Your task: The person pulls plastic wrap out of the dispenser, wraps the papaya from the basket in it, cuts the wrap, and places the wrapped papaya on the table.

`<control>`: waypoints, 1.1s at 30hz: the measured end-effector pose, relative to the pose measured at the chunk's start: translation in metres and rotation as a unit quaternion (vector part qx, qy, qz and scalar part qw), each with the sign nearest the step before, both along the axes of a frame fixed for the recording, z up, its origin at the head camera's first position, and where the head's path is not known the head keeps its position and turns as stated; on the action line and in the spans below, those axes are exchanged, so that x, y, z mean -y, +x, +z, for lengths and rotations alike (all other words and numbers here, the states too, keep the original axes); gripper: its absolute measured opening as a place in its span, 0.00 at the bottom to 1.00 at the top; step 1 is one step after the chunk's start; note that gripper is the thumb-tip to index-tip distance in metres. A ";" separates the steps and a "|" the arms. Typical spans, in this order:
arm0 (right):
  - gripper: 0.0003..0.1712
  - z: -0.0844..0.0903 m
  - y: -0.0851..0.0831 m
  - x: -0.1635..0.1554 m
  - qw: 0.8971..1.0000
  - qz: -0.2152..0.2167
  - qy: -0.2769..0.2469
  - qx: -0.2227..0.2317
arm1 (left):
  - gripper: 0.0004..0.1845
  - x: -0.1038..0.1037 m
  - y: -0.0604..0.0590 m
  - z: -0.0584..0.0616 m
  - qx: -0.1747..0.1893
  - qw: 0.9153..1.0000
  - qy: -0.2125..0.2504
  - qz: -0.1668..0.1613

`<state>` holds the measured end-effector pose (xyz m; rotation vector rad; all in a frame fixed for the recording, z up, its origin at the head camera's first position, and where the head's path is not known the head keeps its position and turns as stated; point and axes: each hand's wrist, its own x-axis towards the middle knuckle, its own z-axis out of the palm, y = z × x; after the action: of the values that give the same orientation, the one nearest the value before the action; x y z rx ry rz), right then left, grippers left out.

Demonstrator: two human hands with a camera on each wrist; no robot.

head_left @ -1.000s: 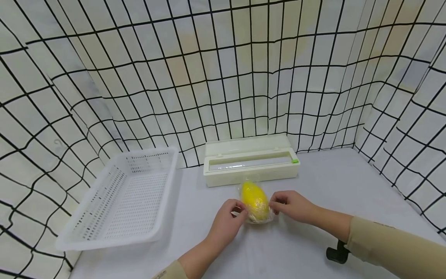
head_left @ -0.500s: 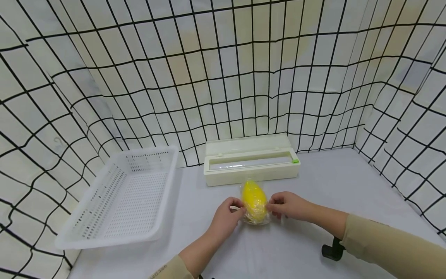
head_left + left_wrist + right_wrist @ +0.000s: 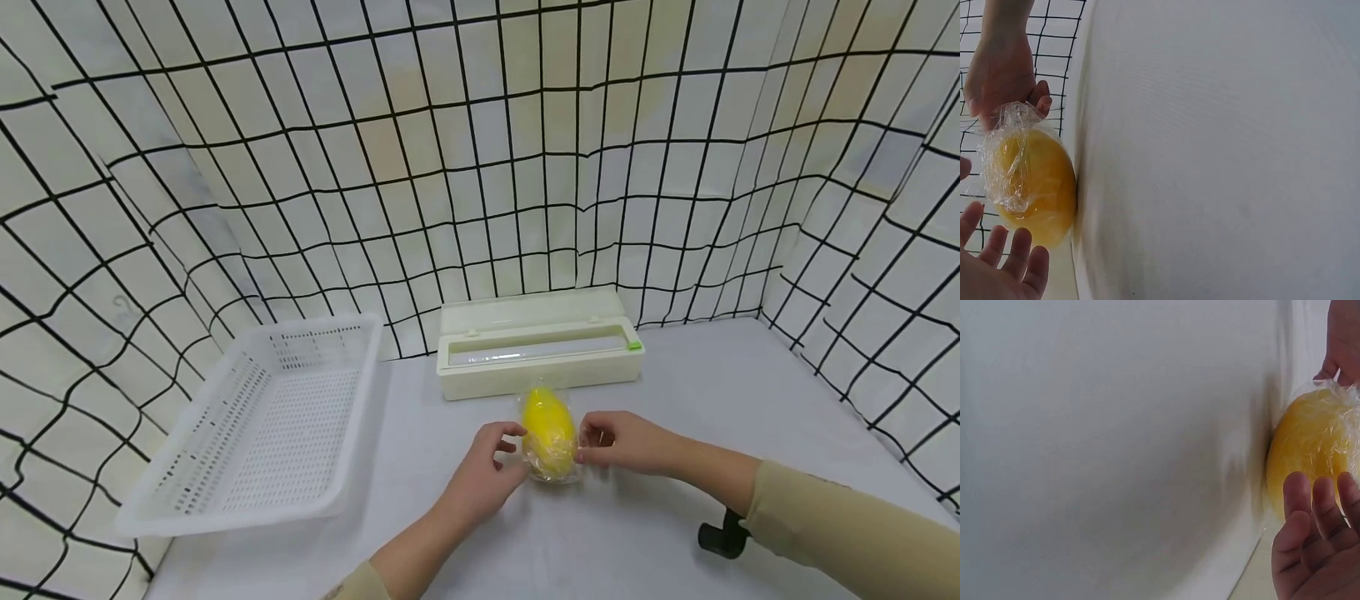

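Note:
A yellow, mango-shaped fruit (image 3: 546,417) lies on the white-covered table, wrapped in clear cling film (image 3: 553,471) that is crumpled most at its near end. To its left is my left hand (image 3: 483,471), fingers spread and loosely bent, fingertips close by the wrapped side. From the right, my right hand (image 3: 626,442) pinches the film's edge between thumb and forefinger. The left wrist view shows bunched film (image 3: 1016,119) rising at that right hand (image 3: 1007,81). In the right wrist view its other fingers (image 3: 1324,494) curl loosely beside the fruit (image 3: 1300,440).
Behind the fruit stands a cream cling film dispenser (image 3: 540,383), lid raised, a roll (image 3: 536,351) inside and a green tab at its right end. A white perforated basket (image 3: 348,417) sits at the left. Grid-patterned cloth walls (image 3: 517,167) enclose the table's back and sides.
My left hand's fingers have parted from their pinch at the film and spread. The fruit has shifted slightly and stands a little straighter. My right hand stays at the film's right side.

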<state>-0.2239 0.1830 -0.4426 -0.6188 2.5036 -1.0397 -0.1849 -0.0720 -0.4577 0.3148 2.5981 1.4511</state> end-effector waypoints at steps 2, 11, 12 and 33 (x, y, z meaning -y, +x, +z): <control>0.22 0.002 0.003 0.002 0.999 0.012 0.020 -0.038 | 0.20 0.000 0.000 0.001 -0.035 0.999 -0.032 -0.028; 0.12 0.003 0.005 0.009 0.993 0.044 0.041 -0.104 | 0.04 -0.005 -0.008 0.002 -0.040 0.999 -0.012 -0.014; 0.11 0.002 0.004 0.008 0.994 0.048 0.032 -0.097 | 0.04 -0.005 -0.009 0.002 -0.037 0.999 -0.006 -0.009; 0.06 0.029 -0.016 0.007 0.985 0.008 0.068 -0.160 | 0.31 -0.007 -0.002 0.001 0.028 0.999 0.024 0.041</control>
<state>-0.2402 0.1762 -0.4134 -0.8193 2.8091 -0.8078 -0.1874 -0.0654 -0.4570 0.1737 2.5640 1.5270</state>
